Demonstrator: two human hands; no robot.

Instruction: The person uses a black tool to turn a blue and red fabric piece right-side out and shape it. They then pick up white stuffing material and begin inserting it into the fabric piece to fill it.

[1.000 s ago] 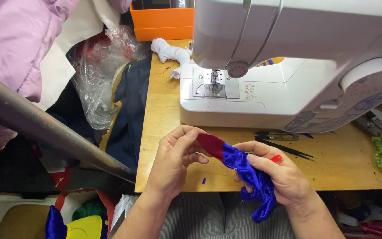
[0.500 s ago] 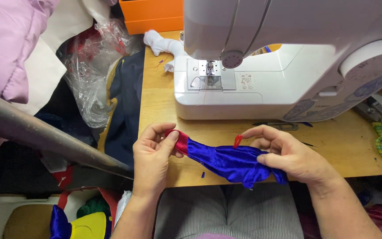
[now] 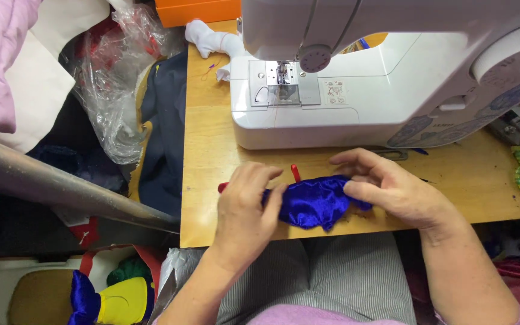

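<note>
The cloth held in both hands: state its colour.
Shiny royal blue cloth with red trim, shown in the head view.

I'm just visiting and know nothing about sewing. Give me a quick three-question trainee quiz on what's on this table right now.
1. True or false: the blue satin piece lies under the sewing machine's needle.
2. Which hands grip the blue satin piece? A) left hand only B) right hand only C) both
3. Fill in: the sewing machine stands on a ____ table.

Key
1. False: it is held at the table's near edge, in front of the machine.
2. C.
3. Wooden.
</note>
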